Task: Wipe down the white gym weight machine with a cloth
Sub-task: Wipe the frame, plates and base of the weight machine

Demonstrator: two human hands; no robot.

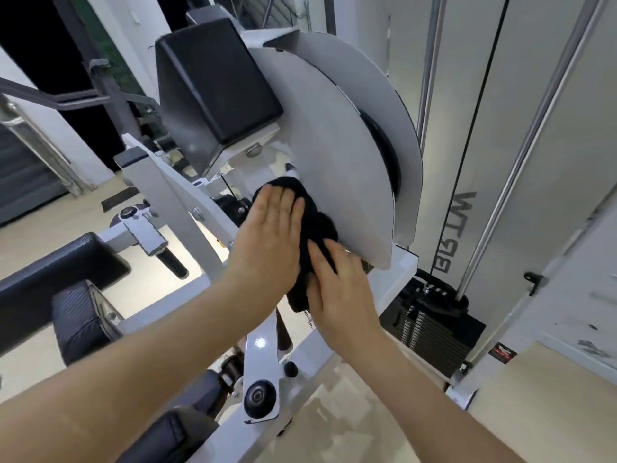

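Pale gym floor behind. Mid-wipe at frame centre: left hand and right hand, each grip flat-fingered, press the black cloth onto the curved plate of the white machine. Next, probably sweep upward over the plate.

Glossy beige floor runs L of the left hand & below-R of the right hand, w/ a pale glare just under the left hand; far upper L: dark opening, white wall strip, steel rail.
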